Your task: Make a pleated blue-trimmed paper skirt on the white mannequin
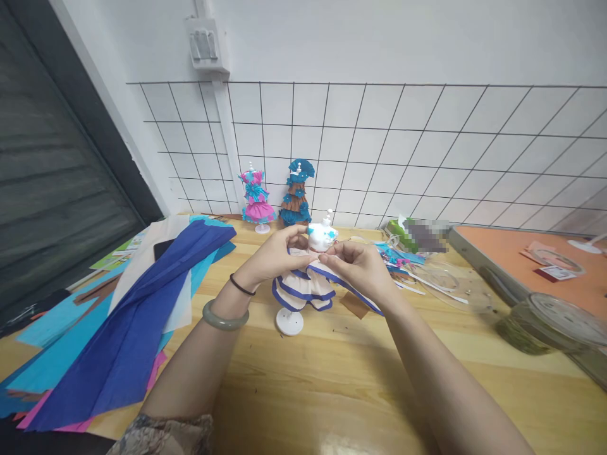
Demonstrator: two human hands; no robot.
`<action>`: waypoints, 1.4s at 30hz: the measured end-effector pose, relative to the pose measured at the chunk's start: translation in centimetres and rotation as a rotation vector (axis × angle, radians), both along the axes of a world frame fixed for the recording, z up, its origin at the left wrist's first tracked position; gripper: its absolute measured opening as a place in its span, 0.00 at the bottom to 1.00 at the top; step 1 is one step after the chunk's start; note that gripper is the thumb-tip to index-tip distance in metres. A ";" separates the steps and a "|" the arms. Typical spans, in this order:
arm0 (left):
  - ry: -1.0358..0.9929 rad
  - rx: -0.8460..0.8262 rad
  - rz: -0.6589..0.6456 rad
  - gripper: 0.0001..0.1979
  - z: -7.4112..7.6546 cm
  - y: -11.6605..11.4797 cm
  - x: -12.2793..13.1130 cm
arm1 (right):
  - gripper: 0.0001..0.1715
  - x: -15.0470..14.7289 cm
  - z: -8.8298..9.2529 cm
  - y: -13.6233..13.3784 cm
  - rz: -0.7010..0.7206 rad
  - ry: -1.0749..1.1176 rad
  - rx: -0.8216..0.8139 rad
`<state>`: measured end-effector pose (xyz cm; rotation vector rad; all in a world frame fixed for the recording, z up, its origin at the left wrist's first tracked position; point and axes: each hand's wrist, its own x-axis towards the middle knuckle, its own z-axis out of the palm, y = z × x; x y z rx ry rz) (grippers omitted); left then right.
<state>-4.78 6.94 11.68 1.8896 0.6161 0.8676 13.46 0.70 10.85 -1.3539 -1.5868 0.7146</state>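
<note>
Patterned sleeve (165, 436) nearest me, both forearms (436, 354) slant inward to the tilted mannequin (324, 237) over the worktop (284, 392); whether its base (289, 322) touches, I can't tell. I have the left hand (277, 254) wrapped at its waist; on its right, the right hand (363, 265) pinches a blue-edged strip (368, 305). I'd expect it light and stiff, its skirt (303, 294) soft, easily creased: hold the waist.
</note>
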 end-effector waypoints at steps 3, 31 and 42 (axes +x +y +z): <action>0.003 -0.011 0.003 0.24 0.1 0.0 -0.1 | 0.18 0.0 0.0 0.0 0.018 0.025 -0.006; -0.170 -0.176 0.166 0.20 -0.4 0.5 0.6 | 0.11 -0.8 -1.6 0.3 0.052 -0.785 0.970; -0.187 -0.210 0.190 0.31 -0.6 1.0 0.0 | 0.11 -1.3 -1.8 0.2 0.095 -0.895 1.023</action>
